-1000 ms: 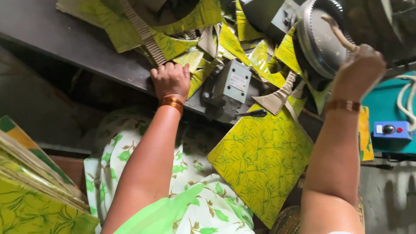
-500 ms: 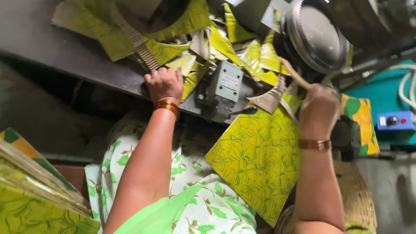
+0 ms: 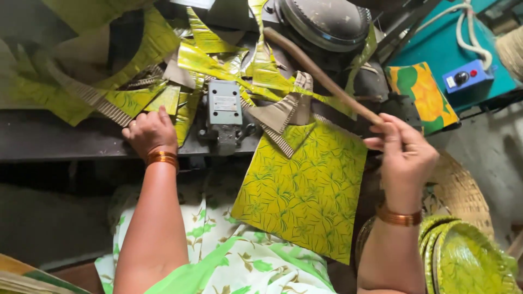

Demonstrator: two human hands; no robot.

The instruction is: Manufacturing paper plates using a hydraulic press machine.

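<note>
Right hand dropped to 3 o'clock, gripping wooden lever; left hand curled, probably pinning scraps. Keep fingers clear of press.

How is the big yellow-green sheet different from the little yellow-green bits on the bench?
The large square yellow-green leaf-patterned sheet is whole and flat, hanging over the dark bench edge; the yellow-green cut scraps are narrow, curled and piled up. The sheet lies alone; the scraps overlap. Both share the same colour.

We see a brown wooden lever, long and slightly curved, slanting up-left from the right grip toward the press; a yellow-green patterned sheet overhangs the counter edge below it.
</note>
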